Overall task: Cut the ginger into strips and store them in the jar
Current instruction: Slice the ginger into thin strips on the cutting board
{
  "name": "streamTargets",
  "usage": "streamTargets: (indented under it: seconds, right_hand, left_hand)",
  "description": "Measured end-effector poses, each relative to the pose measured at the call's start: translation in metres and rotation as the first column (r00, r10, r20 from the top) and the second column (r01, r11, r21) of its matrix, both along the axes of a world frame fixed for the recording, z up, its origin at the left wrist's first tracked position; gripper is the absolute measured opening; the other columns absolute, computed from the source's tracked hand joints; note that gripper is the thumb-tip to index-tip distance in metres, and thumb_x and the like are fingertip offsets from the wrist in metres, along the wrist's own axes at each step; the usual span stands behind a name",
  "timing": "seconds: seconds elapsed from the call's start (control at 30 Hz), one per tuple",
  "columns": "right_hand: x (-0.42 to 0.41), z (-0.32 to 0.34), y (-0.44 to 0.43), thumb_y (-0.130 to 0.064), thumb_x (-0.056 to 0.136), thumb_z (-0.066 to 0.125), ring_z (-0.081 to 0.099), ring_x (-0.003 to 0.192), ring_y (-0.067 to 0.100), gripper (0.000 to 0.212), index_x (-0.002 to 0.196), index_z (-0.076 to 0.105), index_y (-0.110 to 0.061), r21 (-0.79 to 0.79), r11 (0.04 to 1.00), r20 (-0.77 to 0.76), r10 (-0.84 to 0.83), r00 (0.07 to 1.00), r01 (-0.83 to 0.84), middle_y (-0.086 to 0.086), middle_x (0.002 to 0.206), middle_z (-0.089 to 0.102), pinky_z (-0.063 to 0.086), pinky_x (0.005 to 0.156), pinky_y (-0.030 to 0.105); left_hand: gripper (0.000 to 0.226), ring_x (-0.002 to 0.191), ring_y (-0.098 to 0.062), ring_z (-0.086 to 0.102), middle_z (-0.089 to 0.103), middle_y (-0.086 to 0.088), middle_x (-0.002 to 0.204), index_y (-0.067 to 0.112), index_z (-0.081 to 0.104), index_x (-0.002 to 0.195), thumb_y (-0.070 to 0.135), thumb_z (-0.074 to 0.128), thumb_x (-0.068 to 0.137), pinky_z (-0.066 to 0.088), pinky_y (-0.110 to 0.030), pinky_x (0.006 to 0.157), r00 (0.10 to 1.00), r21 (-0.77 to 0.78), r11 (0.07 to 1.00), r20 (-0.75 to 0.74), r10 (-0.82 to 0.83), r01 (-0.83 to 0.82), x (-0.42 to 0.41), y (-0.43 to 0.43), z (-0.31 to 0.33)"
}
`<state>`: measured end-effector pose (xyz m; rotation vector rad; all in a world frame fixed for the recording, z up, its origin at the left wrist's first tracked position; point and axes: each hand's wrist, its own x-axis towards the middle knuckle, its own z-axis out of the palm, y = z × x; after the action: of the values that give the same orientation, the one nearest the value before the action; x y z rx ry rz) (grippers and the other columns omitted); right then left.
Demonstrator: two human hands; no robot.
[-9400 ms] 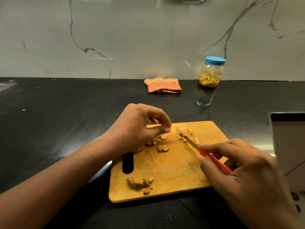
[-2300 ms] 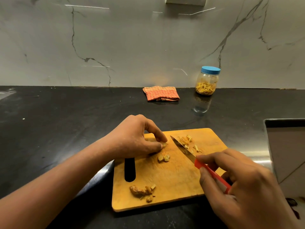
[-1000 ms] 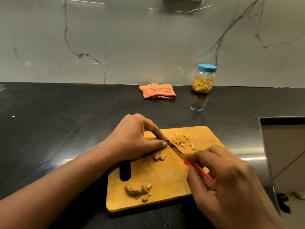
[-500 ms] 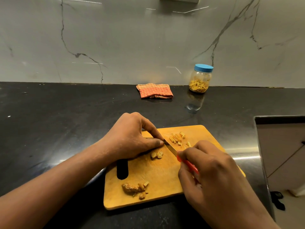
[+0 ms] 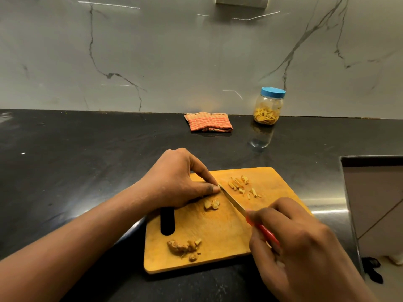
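Observation:
A wooden cutting board [image 5: 220, 232] lies on the black counter. My left hand [image 5: 176, 179] pinches a small ginger piece against the board at its fingertips; the piece is almost hidden. My right hand [image 5: 303, 247] grips a red-handled knife [image 5: 234, 202], whose blade tip rests right beside those fingertips. Cut ginger strips [image 5: 241, 186] lie to the right of the blade. Two ginger slices [image 5: 211, 204] sit just below my left hand. A heap of ginger scraps [image 5: 184, 247] lies near the board's front edge. The clear jar [image 5: 269, 106] with a blue lid holds ginger strips at the back.
A folded orange checked cloth [image 5: 208, 122] lies by the marble wall, left of the jar. The counter's edge [image 5: 346, 214] drops off to the right of the board, with cabinet and floor below. Black counter stretches to the left.
Over the last half second my right hand drew the knife back toward me, showing more blade. Since 9.4 s ago the strip pile has grown and the uncut slices have become fewer.

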<state>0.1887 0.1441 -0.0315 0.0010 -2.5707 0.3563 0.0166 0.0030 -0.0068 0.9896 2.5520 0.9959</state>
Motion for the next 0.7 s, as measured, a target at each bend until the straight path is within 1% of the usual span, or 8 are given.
streamTargets:
  seconds: [0.07,0.13,0.2,0.33,0.4,0.47,0.6,0.7]
  right_hand:
    - [-0.007,0.002,-0.002,-0.019,0.072,0.070,0.055,0.053,0.010,0.018,0.090,0.072,-0.018,-0.001,1.000,0.024,0.002,1.000,-0.002,-0.004,0.078,0.057,0.046,0.049,0.012]
    - [-0.012,0.004,-0.004,-0.015,0.072,0.076,0.055,0.054,0.011,0.018,0.089,0.070,-0.018,-0.020,1.000,0.052,-0.004,0.999,0.005,-0.004,0.079,0.056,0.049,0.048,0.016]
    - [-0.014,0.005,-0.005,-0.015,0.073,0.076,0.056,0.056,0.012,0.017,0.088,0.069,-0.019,-0.026,1.000,0.060,-0.012,0.998,0.013,-0.005,0.079,0.055,0.051,0.048,0.022]
    - [-0.015,0.004,-0.003,-0.016,0.076,0.072,0.056,0.059,0.012,0.012,0.086,0.067,-0.019,-0.024,1.000,0.034,-0.009,0.999,0.010,-0.005,0.079,0.054,0.052,0.050,0.025]
    - [-0.012,0.003,-0.002,-0.019,0.078,0.068,0.057,0.060,0.011,0.010,0.088,0.068,-0.020,-0.032,0.999,0.017,-0.012,1.000,0.012,-0.005,0.080,0.055,0.052,0.051,0.024]
    - [-0.009,0.003,0.000,-0.023,0.076,0.062,0.058,0.061,0.009,0.016,0.090,0.070,-0.020,-0.066,0.998,0.004,-0.023,1.000,0.023,-0.006,0.080,0.057,0.050,0.054,0.020]
    - [-0.004,0.003,0.001,-0.022,0.072,0.064,0.056,0.059,0.007,0.018,0.087,0.073,-0.018,-0.081,0.996,-0.047,-0.032,0.998,0.028,-0.005,0.078,0.060,0.042,0.062,0.009]
    - [-0.005,0.005,-0.003,-0.022,0.071,0.065,0.056,0.056,0.007,0.019,0.088,0.073,-0.018,-0.078,0.997,-0.052,-0.016,0.999,0.012,-0.005,0.077,0.060,0.043,0.061,0.009]
  left_hand:
    - [0.010,0.106,-0.004,0.060,0.072,0.017,0.101,0.032,0.080,0.085,0.038,0.080,0.077,0.048,-0.033,0.102,1.000,-0.002,1.000,0.005,0.002,-0.002,0.000,0.000,0.000]
    - [0.010,0.107,-0.005,0.060,0.072,0.017,0.101,0.032,0.080,0.085,0.038,0.080,0.077,0.048,-0.034,0.103,1.000,-0.002,1.000,0.010,-0.003,0.003,0.000,0.000,0.000]
    - [0.009,0.108,-0.005,0.060,0.072,0.017,0.101,0.032,0.080,0.085,0.038,0.080,0.077,0.047,-0.034,0.104,1.000,-0.001,1.000,0.016,-0.008,0.008,-0.001,0.001,0.000]
    - [0.009,0.110,-0.005,0.059,0.072,0.016,0.103,0.032,0.080,0.085,0.037,0.080,0.077,0.046,-0.033,0.104,0.999,0.004,1.000,0.030,-0.012,0.012,-0.002,0.000,0.000]
    - [0.009,0.110,-0.005,0.059,0.072,0.016,0.103,0.032,0.080,0.085,0.036,0.080,0.077,0.045,-0.032,0.104,0.999,0.017,1.000,0.038,-0.014,0.013,-0.001,-0.001,-0.001]
    - [0.009,0.110,-0.005,0.059,0.072,0.017,0.102,0.032,0.080,0.085,0.036,0.080,0.077,0.044,-0.030,0.104,0.999,0.034,0.999,0.037,-0.009,0.008,0.000,-0.002,-0.001]
    - [0.008,0.108,-0.001,0.058,0.071,0.019,0.098,0.032,0.080,0.083,0.036,0.081,0.076,0.042,-0.027,0.101,0.999,0.060,0.998,0.036,0.006,-0.008,0.001,-0.001,-0.004]
    - [0.007,0.106,-0.003,0.059,0.072,0.018,0.094,0.031,0.080,0.081,0.034,0.082,0.074,0.045,-0.029,0.101,0.999,0.083,0.996,0.048,0.015,-0.019,0.001,-0.001,-0.004]
